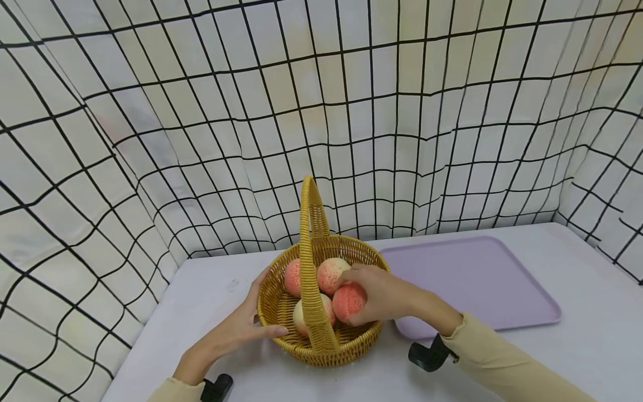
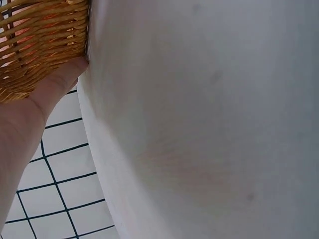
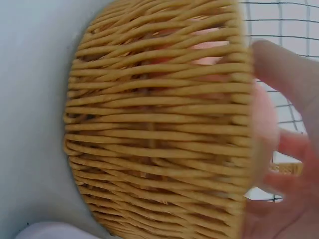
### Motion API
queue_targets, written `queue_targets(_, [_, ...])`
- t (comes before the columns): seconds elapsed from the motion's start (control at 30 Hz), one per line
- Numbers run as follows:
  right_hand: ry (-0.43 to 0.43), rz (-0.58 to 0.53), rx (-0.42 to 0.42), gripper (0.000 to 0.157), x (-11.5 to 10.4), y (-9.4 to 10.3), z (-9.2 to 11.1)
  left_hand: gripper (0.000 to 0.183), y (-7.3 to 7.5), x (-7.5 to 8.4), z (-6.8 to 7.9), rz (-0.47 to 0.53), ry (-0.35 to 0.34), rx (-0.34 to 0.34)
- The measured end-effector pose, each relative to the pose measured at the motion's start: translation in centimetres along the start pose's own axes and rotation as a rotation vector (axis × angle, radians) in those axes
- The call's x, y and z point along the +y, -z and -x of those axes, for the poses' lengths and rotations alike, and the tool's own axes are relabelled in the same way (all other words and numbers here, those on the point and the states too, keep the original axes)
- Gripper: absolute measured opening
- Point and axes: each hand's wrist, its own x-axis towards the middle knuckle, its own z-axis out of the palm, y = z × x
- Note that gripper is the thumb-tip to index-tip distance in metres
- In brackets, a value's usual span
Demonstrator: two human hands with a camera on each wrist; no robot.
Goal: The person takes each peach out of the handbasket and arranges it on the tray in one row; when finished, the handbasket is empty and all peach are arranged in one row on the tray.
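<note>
In the head view a round wicker basket (image 1: 351,350) with a tall arched handle (image 1: 312,290) stands on the white table. Several pink-and-cream peaches lie inside, including a speckled peach (image 1: 331,272) at the back and another peach (image 1: 292,277) left of the handle. My right hand (image 1: 374,290) reaches over the right rim and grips a redder peach (image 1: 348,302); the right wrist view shows this peach (image 3: 263,129) at rim height behind the weave. My left hand (image 1: 246,324) holds the basket's left side, its thumb at the rim and a finger (image 2: 57,82) along the outer wall.
A flat lilac tray (image 1: 472,279) lies on the table (image 1: 211,285) right of the basket, its left part behind the basket and right arm. Black grid netting (image 1: 351,123) over pale cloth rises along the back and both sides.
</note>
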Motion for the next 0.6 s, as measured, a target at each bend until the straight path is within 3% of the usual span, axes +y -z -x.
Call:
queue_targets(0.17, [-0.066, -0.19, 0.19, 0.055, -0.1, 2.7, 1.2, 0.119, -0.1, -0.1, 0.0, 0.019, -0.004, -0.002])
queue_targets(0.3, [-0.14, -0.346, 0.279, 0.057, 0.3, 6.0, 2.5, 0.119, -0.2, -0.3, 0.0, 0.023, 0.001, -0.001])
queue_targets(0.47, [-0.221, -0.441, 0.305, 0.056, 1.4, 9.0, 4.3, 0.117, -0.2, -0.4, 0.0, 0.018, -0.016, 0.011])
queue_targets(0.6, [-0.287, -0.492, 0.276, 0.056, 3.0, 9.4, 5.7, 0.117, -0.3, -0.4, -0.1, 0.029, -0.016, 0.008])
